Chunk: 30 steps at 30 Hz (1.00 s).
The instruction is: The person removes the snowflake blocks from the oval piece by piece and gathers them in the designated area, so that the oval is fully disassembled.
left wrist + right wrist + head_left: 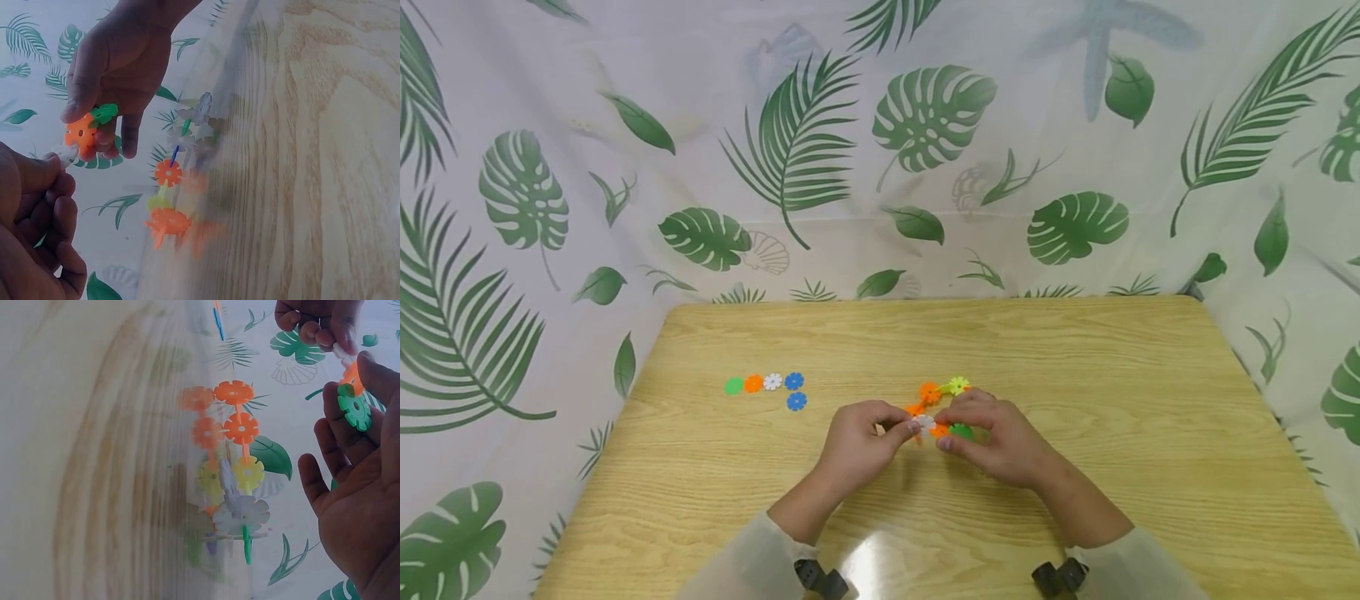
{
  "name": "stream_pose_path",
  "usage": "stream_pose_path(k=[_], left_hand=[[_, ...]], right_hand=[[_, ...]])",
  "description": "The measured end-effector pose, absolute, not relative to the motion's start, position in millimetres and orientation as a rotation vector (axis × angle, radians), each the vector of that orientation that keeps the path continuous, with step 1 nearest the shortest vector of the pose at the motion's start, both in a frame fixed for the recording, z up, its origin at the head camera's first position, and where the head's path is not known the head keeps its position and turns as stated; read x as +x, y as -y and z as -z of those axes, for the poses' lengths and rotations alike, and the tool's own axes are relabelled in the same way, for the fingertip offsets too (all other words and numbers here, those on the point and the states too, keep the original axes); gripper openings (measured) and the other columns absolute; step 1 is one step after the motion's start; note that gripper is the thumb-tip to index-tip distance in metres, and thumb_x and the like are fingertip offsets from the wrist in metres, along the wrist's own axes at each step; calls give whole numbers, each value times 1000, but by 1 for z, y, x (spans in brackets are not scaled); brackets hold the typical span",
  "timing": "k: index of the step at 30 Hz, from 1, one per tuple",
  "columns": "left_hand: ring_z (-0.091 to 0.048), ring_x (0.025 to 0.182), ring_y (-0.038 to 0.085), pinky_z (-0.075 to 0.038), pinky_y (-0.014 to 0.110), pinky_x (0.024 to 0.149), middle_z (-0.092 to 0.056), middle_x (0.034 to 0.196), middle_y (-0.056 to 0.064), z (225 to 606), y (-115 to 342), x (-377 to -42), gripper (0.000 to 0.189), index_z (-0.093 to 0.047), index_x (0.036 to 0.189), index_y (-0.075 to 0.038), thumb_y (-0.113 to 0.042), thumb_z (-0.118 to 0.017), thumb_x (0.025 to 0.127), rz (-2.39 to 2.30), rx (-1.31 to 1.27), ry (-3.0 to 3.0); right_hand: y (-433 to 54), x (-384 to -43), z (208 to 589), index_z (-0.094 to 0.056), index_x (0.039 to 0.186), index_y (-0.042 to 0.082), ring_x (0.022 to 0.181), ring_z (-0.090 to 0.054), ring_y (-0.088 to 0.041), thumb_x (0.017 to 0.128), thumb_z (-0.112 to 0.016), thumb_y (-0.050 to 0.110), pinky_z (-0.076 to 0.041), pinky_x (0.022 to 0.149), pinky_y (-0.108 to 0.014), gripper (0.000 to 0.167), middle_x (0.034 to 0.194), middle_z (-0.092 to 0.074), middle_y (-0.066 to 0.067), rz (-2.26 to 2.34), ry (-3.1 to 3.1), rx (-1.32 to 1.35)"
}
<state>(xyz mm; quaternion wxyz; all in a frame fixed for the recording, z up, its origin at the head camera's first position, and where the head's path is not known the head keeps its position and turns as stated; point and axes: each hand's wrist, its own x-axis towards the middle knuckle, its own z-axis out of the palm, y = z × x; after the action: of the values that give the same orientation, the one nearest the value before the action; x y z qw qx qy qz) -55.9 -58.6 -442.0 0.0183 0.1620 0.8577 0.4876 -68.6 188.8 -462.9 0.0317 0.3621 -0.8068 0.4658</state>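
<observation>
My left hand (859, 437) pinches a white notched disc (927, 422) between thumb and index finger. Opposite it, my right hand (1003, 437) grips an orange notched disc (75, 132), which has a green notched disc (350, 417) joined to it. The white disc meets the orange one edge to edge between the two hands. Just beyond the fingers stands a joined group of discs on the table, with orange discs (234, 392), a yellow disc (249, 474) and a white disc (242, 515) visible in the right wrist view.
On the left of the wooden table (700, 500) lie loose discs: a green one (733, 386), an orange one (753, 384), a white one (772, 382) and two blue ones (797, 402). A leaf-patterned cloth (835, 233) hangs behind the table's far edge and at both sides.
</observation>
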Motion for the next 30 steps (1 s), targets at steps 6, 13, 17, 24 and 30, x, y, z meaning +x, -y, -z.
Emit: stream_pose_path(k=[6, 13, 17, 24, 30], left_hand=[[-63, 76, 11, -52, 29, 65, -76, 91, -6, 432, 84, -64, 9, -82, 96, -15, -21, -76, 97, -1647, 408, -2697], [-69, 86, 21, -55, 33, 73, -76, 92, -1, 430, 126, -76, 14, -81, 101, -16, -28, -74, 98, -1678, 204, -2623], [-70, 93, 34, -50, 30, 66, -76, 93, 5, 442, 140, -76, 18, -81, 104, -16, -33, -75, 97, -1706, 73, -2561], [-71, 92, 32, -52, 30, 70, -77, 99, 13, 457, 170, -77, 21, -78, 109, -12, -28, -79, 95, -1711, -162, -2574], [-72, 89, 26, -54, 26, 72, -77, 98, 15, 467, 192, -79, 23, -77, 111, -7, -22, -78, 94, -1688, -271, -2618]], right_hand=[[-209, -68, 462, -78, 113, 10, 105, -64, -18, 93, -77, 5, -54, 92, -33, 21, 110, -73, 1, -1458, 2503, 1041], [-226, -69, 466, -78, 116, 16, 108, -63, -14, 92, -80, 9, -56, 90, -34, 25, 114, -69, 4, -1471, 2547, 893], [-224, -68, 472, -78, 113, 18, 106, -62, -14, 90, -82, 11, -56, 90, -33, 24, 111, -69, 7, -1428, 2550, 900], [-221, -67, 474, -78, 111, 19, 107, -61, -15, 88, -84, 10, -50, 94, -23, 26, 107, -71, 9, -1376, 2507, 934], [-220, -66, 476, -78, 111, 20, 108, -61, -15, 87, -85, 11, -49, 98, -24, 26, 107, -71, 10, -1395, 2528, 923]])
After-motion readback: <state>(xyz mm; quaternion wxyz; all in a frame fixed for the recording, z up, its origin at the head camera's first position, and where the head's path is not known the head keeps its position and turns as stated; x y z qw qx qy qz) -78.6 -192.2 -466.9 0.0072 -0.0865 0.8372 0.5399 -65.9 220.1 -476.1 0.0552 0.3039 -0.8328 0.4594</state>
